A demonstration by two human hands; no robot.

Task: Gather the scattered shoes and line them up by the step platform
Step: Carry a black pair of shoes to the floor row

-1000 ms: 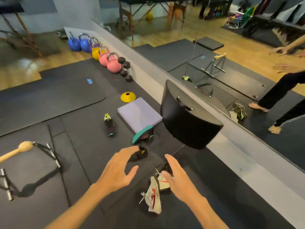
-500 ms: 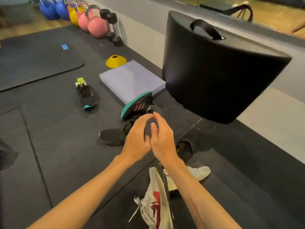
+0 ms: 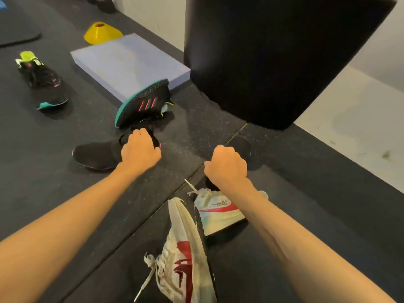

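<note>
Shoes lie scattered across the dark floor mat (image 3: 43, 149), and both hands have gone down to the black pair in the middle. The left hand (image 3: 140, 150) grips the collar of the black slip-on shoe (image 3: 96, 155), fingers curled round its opening; the right hand (image 3: 227, 166) is fisted over the second black shoe (image 3: 241, 145), which is mostly hidden, so I cannot tell whether it truly holds it. The risk, as I judge it, is a loose hold on soft fabric: lifted by the collar alone, the slip-on could sag, swing and slip free, or catch the black and teal sneaker (image 3: 144, 104) that lies tipped on its side just beyond, leaning on the near edge of the lilac foam pad (image 3: 122, 62). Its mate (image 3: 41, 82) sits upright well apart to the far left. Two white and red sneakers (image 3: 185, 259) lie tumbled together near the person, under the right forearm, with loose laces that could snag a wrist on the way up. A large black padded block (image 3: 273, 51) fills the far right and crowds that side, and a yellow cone (image 3: 101, 32) sits beyond the pad.
</note>
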